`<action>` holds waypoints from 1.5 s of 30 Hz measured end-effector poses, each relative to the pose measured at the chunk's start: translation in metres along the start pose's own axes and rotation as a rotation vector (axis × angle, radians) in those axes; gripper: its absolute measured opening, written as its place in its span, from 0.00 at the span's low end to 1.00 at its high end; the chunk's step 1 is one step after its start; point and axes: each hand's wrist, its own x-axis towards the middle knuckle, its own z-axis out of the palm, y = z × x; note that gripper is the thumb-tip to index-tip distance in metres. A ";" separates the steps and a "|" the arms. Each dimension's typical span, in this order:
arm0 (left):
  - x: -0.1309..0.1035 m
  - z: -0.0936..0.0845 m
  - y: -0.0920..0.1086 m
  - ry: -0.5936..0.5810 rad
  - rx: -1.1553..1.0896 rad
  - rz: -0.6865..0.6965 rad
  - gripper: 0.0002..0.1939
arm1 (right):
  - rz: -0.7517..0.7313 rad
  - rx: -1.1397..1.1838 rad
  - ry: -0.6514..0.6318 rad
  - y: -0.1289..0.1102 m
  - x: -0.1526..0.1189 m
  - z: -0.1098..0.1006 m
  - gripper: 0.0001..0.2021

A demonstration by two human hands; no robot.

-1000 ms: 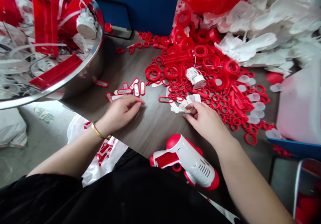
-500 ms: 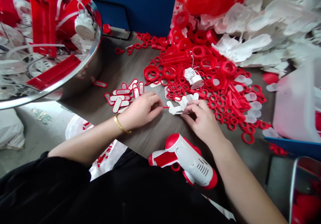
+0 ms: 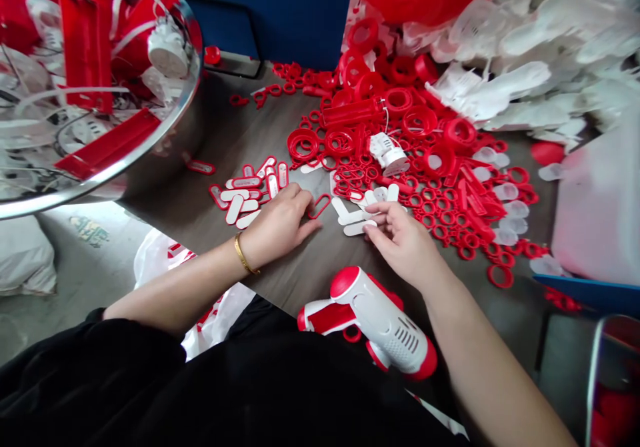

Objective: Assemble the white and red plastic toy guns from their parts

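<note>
A thin red oval frame is held at the fingertips of my left hand, just above or on the tabletop. My right hand pinches the end of a white rounded strip between thumb and fingers. More white strips lie loose beside and under those fingers. To the left of my left hand is a group of red-rimmed white oval pieces, with several plain white ones among them.
Red rings and small parts pile up behind my right hand. A white-and-red handheld device lies near the table's front edge. Left stands a full metal bowl; right, a translucent bin and heaped white shells.
The red oval frame has turned from edge-on to showing its full outline at my left fingertips. My right hand has drawn one white strip slightly toward me, apart from the others.
</note>
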 end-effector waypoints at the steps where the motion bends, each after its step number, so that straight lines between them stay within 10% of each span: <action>1: 0.004 0.000 0.001 0.021 0.003 -0.004 0.12 | 0.009 0.044 0.007 0.002 -0.001 0.000 0.10; 7: 0.024 -0.001 0.009 -0.006 -0.113 -0.016 0.05 | 0.114 0.187 0.089 0.013 -0.019 -0.001 0.12; 13: 0.007 0.000 0.029 -0.357 -1.436 -0.259 0.13 | -0.063 0.316 0.213 -0.028 -0.014 0.001 0.03; 16: -0.001 0.002 0.038 -0.420 -1.645 -0.339 0.20 | -0.146 0.259 0.223 -0.043 -0.013 -0.001 0.02; 24: -0.005 0.001 0.048 -0.259 -1.377 -0.227 0.14 | -0.260 -0.036 0.180 -0.031 -0.027 -0.014 0.05; 31: -0.005 0.009 0.041 -0.192 -1.139 -0.195 0.10 | 0.058 -0.081 0.058 -0.001 -0.028 -0.015 0.06; 41: -0.007 0.004 0.056 -0.185 -1.087 -0.027 0.08 | -0.435 -0.219 0.211 -0.042 -0.020 -0.008 0.01; 45: -0.006 0.001 0.057 -0.157 -0.997 0.023 0.09 | -0.414 -0.212 0.263 -0.037 -0.022 -0.002 0.02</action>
